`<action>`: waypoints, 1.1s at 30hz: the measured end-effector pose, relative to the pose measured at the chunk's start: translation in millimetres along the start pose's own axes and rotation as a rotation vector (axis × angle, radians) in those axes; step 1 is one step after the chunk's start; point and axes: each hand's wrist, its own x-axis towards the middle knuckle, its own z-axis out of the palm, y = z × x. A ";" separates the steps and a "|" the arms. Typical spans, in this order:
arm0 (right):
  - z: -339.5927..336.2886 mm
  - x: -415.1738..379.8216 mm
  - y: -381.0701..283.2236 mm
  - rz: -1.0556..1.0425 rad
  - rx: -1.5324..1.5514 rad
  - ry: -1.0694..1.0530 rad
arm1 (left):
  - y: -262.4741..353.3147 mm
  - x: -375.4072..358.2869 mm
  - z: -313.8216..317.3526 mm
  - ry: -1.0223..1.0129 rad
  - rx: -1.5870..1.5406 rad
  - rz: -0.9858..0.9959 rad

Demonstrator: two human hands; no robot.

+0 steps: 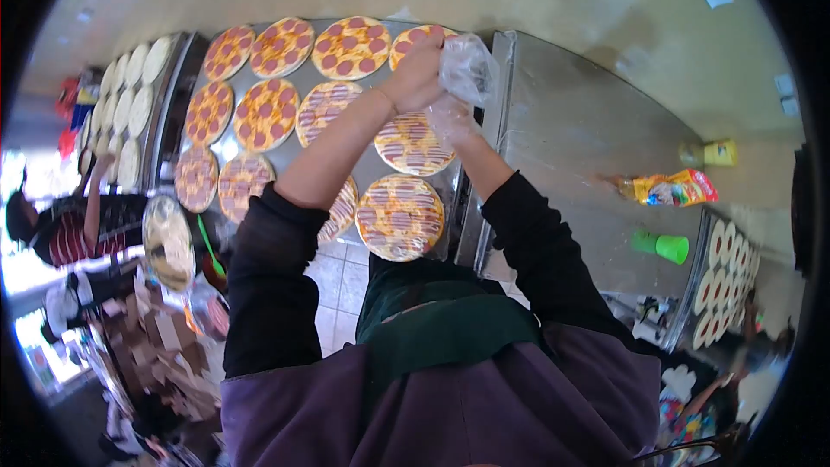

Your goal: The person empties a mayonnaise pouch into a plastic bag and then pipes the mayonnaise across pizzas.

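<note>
While both arms are extending over the tabletop (588,112), I am seeing the left hand (415,73) pinching the cuff of a thin clear plastic glove (467,69) and drawing it over the right hand (451,121). The glove is sitting directly between the two hands, bunched above the right hand's fingers, whose spread I cannot tell. Beneath the hands, pepperoni pizzas (400,216) are lying in rows. Well apart to the right, a green cup (661,246) is lying on its side.
</note>
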 end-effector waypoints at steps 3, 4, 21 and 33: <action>-33.2 61.5 -6.6 -0.052 -0.045 -0.045 | -30.1 44.0 -32.4 -0.096 -0.143 0.073; -39.0 80.8 -11.7 -0.175 -0.372 -0.028 | -45.0 54.9 -34.9 -0.153 -0.232 0.001; -145.6 237.7 -28.3 -0.375 -1.075 -0.058 | -196.5 142.8 0.3 -0.022 -0.836 0.042; -142.6 231.5 -35.1 -0.428 -1.221 -0.094 | -196.2 140.0 25.5 0.095 -0.901 -0.104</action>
